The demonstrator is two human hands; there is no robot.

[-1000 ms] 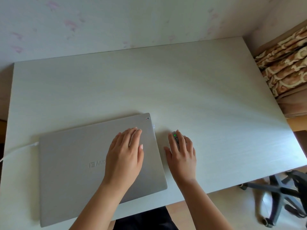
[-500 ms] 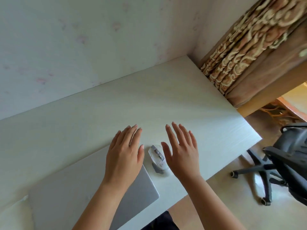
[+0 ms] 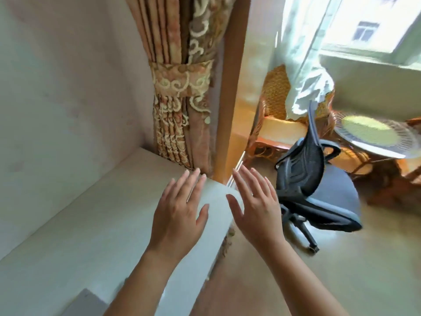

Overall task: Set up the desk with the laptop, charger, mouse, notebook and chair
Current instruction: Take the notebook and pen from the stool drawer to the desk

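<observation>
A black mesh office chair (image 3: 319, 190) on castors stands on the floor to the right of the white desk (image 3: 91, 224). My left hand (image 3: 180, 215) hovers open over the desk's right end, fingers spread, holding nothing. My right hand (image 3: 255, 201) is open too, past the desk's right edge and in front of the chair, apart from it. A corner of the closed grey laptop (image 3: 84, 303) shows at the bottom left. The mouse is hidden, and no notebook is in view.
A tied-back patterned curtain (image 3: 182, 87) and a wooden post (image 3: 230, 87) stand at the desk's far right corner. Beyond the chair are a wicker seat (image 3: 280, 124), a round wicker-and-glass table (image 3: 369, 135) and a sheer curtain (image 3: 303, 65) by a bright window.
The view has swung right, from the laptop and mouse to the chair. My right hand left the mouse and both hands lifted off, open, moving right toward the chair.
</observation>
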